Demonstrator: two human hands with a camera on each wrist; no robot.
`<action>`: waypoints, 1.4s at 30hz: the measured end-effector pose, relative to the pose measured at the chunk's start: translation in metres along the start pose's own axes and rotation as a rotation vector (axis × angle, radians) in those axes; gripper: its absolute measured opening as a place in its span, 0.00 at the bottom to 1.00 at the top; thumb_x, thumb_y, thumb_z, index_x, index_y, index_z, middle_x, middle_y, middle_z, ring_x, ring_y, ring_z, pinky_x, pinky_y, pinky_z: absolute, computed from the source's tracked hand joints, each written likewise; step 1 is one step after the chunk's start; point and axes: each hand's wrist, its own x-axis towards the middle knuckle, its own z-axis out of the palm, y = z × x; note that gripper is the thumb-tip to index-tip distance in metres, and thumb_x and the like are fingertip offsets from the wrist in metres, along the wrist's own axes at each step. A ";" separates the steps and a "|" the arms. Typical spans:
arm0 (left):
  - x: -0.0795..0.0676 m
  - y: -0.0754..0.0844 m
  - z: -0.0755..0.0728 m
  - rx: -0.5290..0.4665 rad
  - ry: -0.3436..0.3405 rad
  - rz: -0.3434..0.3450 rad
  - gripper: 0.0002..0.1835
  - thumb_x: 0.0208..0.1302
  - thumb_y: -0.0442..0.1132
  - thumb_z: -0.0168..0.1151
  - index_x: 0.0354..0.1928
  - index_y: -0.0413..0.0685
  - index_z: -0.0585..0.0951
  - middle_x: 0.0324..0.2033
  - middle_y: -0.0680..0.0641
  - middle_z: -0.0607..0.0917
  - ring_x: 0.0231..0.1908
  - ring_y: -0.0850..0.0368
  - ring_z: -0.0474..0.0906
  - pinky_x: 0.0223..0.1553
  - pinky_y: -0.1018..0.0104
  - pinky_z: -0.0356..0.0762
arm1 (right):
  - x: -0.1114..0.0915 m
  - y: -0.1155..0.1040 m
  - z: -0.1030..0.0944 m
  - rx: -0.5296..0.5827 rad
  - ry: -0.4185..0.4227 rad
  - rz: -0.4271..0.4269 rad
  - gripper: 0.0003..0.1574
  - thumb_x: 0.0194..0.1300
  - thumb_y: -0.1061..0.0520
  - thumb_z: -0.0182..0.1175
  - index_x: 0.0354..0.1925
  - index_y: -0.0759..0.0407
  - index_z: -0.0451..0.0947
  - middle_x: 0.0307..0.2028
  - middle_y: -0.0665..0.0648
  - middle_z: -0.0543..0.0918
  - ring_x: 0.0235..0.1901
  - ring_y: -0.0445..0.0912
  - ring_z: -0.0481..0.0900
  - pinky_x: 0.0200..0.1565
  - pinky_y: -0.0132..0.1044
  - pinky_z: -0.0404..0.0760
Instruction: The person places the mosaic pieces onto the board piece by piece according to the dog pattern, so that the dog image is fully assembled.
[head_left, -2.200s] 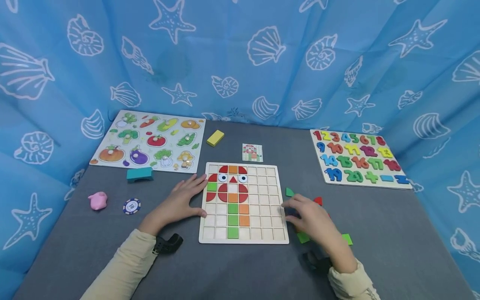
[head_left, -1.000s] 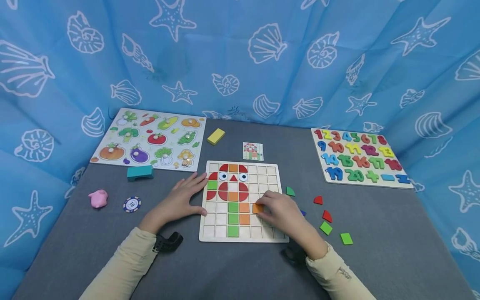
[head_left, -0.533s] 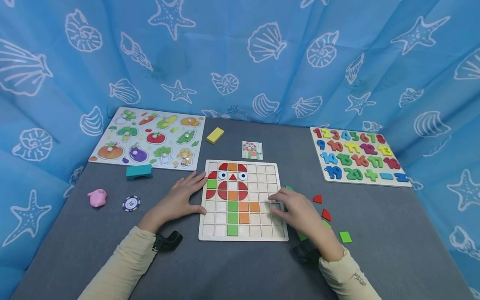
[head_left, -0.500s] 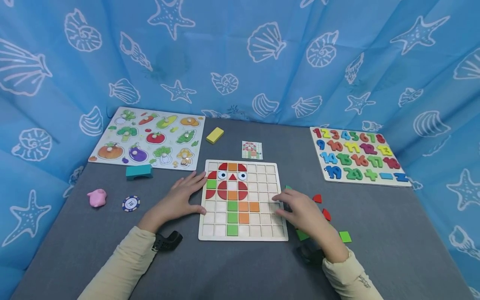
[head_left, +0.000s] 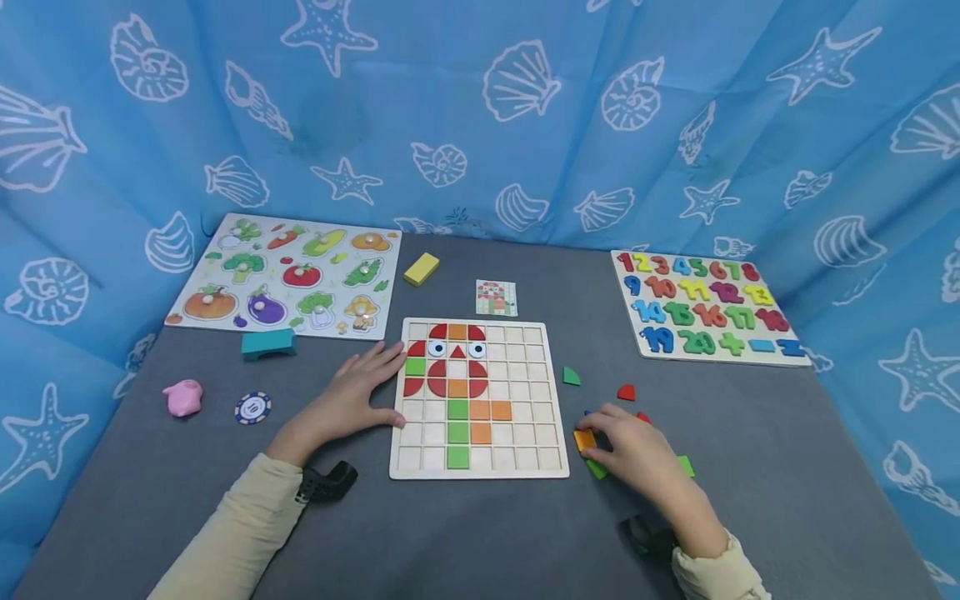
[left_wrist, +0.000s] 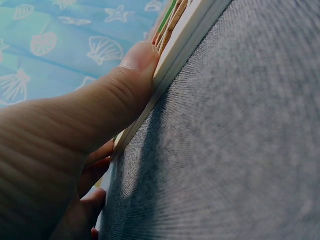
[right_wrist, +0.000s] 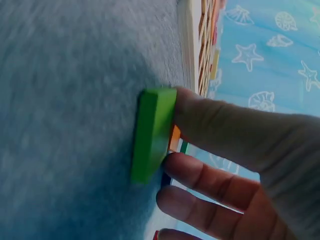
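My left hand (head_left: 345,400) rests against the left edge of the wooden grid board (head_left: 528,458), fingers spread; in the left wrist view the thumb (left_wrist: 137,62) presses the board's side. On the board, red, orange and green tiles and two eye tiles form a figure. To the board's right, my right hand (head_left: 637,446) pinches an orange square tile (head_left: 585,440) between thumb and index finger, low by the table. A green square tile (right_wrist: 152,135) lies close by, large in the right wrist view. The hand partly covers other loose tiles.
A picture card (head_left: 496,297) lies behind the board. A vegetable puzzle (head_left: 300,279) and a number puzzle (head_left: 712,308) stand at back left and right. Nearby are a yellow block (head_left: 422,268), teal block (head_left: 268,343), pink pig (head_left: 183,397) and poker chip (head_left: 252,407). Loose quarter-round tiles (head_left: 626,392) lie right.
My right hand set an orange tile into the board beside another orange one, let go, moved right and took hold of another orange tile. The left hand stayed at the board's edge.
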 end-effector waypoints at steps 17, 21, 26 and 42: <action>0.001 0.000 0.000 0.013 0.005 0.001 0.51 0.42 0.62 0.65 0.67 0.53 0.54 0.68 0.53 0.52 0.68 0.50 0.39 0.63 0.44 0.37 | 0.033 -0.058 0.006 -0.008 0.171 -0.254 0.17 0.47 0.45 0.67 0.36 0.50 0.81 0.29 0.43 0.77 0.26 0.35 0.69 0.29 0.29 0.73; 0.001 -0.001 0.000 0.016 0.001 0.006 0.52 0.41 0.63 0.64 0.67 0.54 0.54 0.68 0.53 0.51 0.68 0.50 0.39 0.63 0.44 0.37 | 0.040 -0.071 0.012 -0.038 0.170 -0.334 0.16 0.48 0.45 0.66 0.35 0.50 0.81 0.27 0.43 0.76 0.25 0.35 0.69 0.29 0.31 0.73; 0.001 -0.002 0.000 0.017 -0.003 0.003 0.52 0.41 0.63 0.64 0.68 0.53 0.53 0.68 0.53 0.51 0.68 0.50 0.39 0.63 0.44 0.37 | 0.043 -0.077 0.017 -0.049 0.152 -0.356 0.15 0.45 0.47 0.68 0.34 0.49 0.81 0.27 0.44 0.75 0.24 0.36 0.69 0.28 0.31 0.73; 0.002 0.002 -0.002 0.009 -0.015 -0.031 0.52 0.41 0.62 0.65 0.67 0.54 0.54 0.68 0.53 0.51 0.68 0.50 0.38 0.63 0.44 0.36 | 0.052 -0.079 0.015 -0.017 0.036 -0.250 0.18 0.43 0.44 0.69 0.34 0.47 0.79 0.27 0.43 0.75 0.25 0.35 0.67 0.27 0.27 0.70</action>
